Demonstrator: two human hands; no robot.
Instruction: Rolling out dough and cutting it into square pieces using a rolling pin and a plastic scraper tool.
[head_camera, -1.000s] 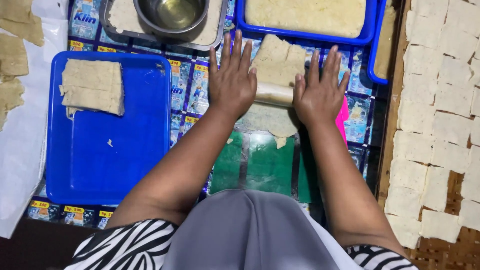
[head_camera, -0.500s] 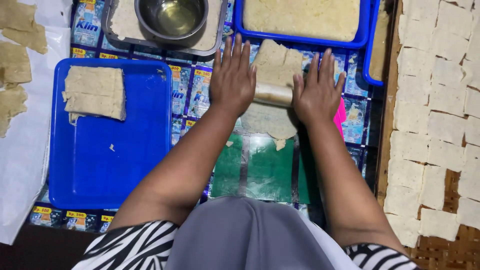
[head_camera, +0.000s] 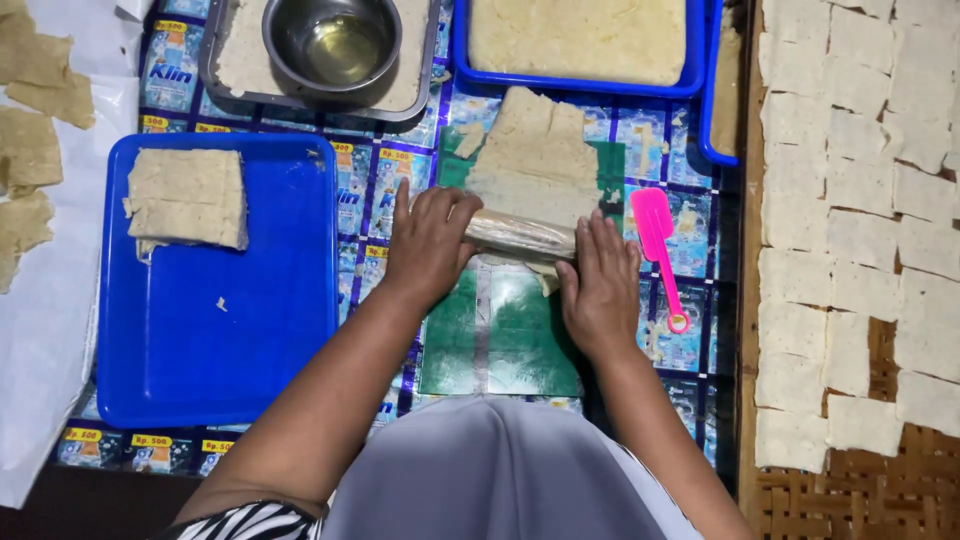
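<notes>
Green mat: flat hands on rolling pin.

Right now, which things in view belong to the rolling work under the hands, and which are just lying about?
In hand:
left hand
right hand
rolling pin
dough sheet
green board

Lying about:
pink spatula
metal bowl
blue tray
folded dough
cut squares

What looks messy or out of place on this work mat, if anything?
Small dough scraps lie loose beside the dough sheet, whose far edge is ragged and torn. A crumb sits on the blue tray. Both hands, left hand and right hand, press the roller. Nothing is spilled.
</notes>
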